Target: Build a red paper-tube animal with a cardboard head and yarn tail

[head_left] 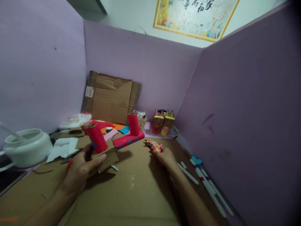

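My left hand (82,168) is closed round a cardboard craft model (109,157) at the left of the table. A red tube with blue spots (96,138) stands up from it, and a long red piece with blue spots (128,140) reaches to the right, bearing another upright red tube (133,124). The model's underside is partly hidden by my fingers. To the right, my right hand (164,157) pinches a small flower-patterned cutout (154,145) with jagged edges, just above the cardboard-covered table top. The two hands are apart.
Behind stand two cardboard-tube figures (162,121) beside a small basket (142,121). A cardboard sheet (110,97) leans on the purple back wall. A white pot (27,147) and paper scraps (63,147) lie left; several white pens (209,185) line the right wall.
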